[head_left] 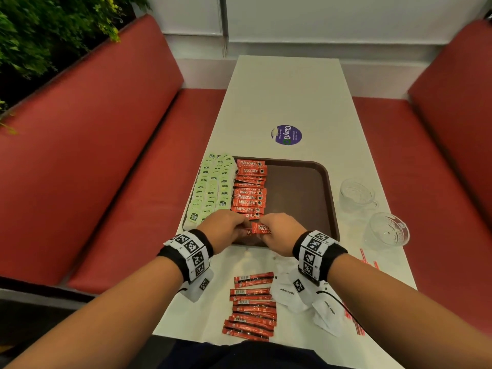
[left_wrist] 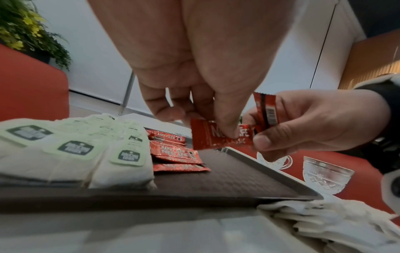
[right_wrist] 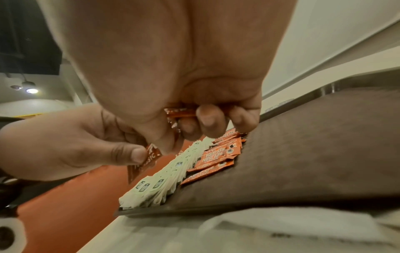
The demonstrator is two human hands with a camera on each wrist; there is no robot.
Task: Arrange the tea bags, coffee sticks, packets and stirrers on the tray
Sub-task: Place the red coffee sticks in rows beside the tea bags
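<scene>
A brown tray (head_left: 295,198) carries rows of green-tagged tea bags (head_left: 213,187) along its left side and a column of red Nescafe coffee sticks (head_left: 250,193) beside them. Over the tray's near edge my left hand (head_left: 241,227) pinches one coffee stick (left_wrist: 220,137) between thumb and fingers. My right hand (head_left: 263,235) grips another coffee stick (left_wrist: 265,111), held upright, and its thumb touches the end of the left hand's stick. In the right wrist view, the right hand's (right_wrist: 190,126) curled fingers hide most of what it holds.
More red coffee sticks (head_left: 253,304) lie on the white table near me, beside white sugar packets (head_left: 292,294). Thin red stirrers (head_left: 368,259) lie to the right. Two glass cups (head_left: 356,194) (head_left: 386,230) stand right of the tray. Red benches flank the table.
</scene>
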